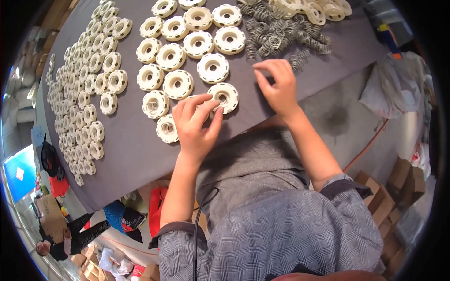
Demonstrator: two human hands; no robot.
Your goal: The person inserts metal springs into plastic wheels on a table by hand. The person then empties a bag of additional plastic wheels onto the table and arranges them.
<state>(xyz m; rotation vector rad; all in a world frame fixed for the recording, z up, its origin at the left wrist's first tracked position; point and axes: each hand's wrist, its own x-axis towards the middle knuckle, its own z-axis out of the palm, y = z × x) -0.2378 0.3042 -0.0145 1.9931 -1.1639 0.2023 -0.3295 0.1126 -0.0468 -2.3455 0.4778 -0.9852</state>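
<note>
Grey cloth (126,150) bears notched discs (213,76), left fingers (207,109) bent, grip unclear, right fingers (267,66) parted near coiled springs (276,38).

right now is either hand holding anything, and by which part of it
The left hand has its fingers at the left side of a white ring; whether they grip anything cannot be told. The right hand shows nothing held.

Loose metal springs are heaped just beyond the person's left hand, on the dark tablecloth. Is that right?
Not quite: the head view shows the loose metal springs heaped just beyond the right hand, not the left hand. They do lie on the dark tablecloth.
</note>
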